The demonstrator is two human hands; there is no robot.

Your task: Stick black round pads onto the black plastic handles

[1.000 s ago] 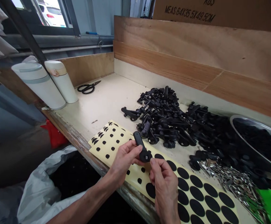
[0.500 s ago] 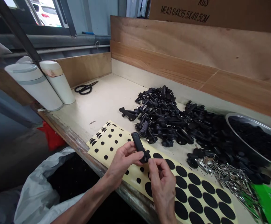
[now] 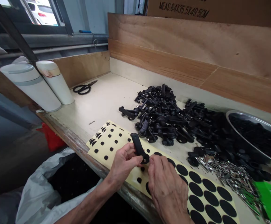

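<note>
My left hand [image 3: 125, 161] pinches a black plastic lever-like part [image 3: 138, 146] with a rounded end. The part tilts over a pale yellow sheet [image 3: 126, 146] of black stickers, small dots on the left and large ovals on the right. My right hand [image 3: 167, 185] is closed beside the part's lower end, its back turned up. Its fingertips touch or nearly touch that end, and what they hold, if anything, is hidden. A heap of similar black parts [image 3: 163, 118] lies beyond the sheet.
On the right are a steel bowl [image 3: 231, 116] of black pieces, a pile of small metal parts [image 3: 233, 177] and a green container [image 3: 269, 199]. Scissors [image 3: 84, 88] and two white bottles [image 3: 33, 85] stand or lie left. A white sack [image 3: 36, 183] hangs open below the table edge.
My right hand has rolled over so that its back now faces up, its fingers still by the part's lower end. My left hand keeps holding the part in nearly the same place.
</note>
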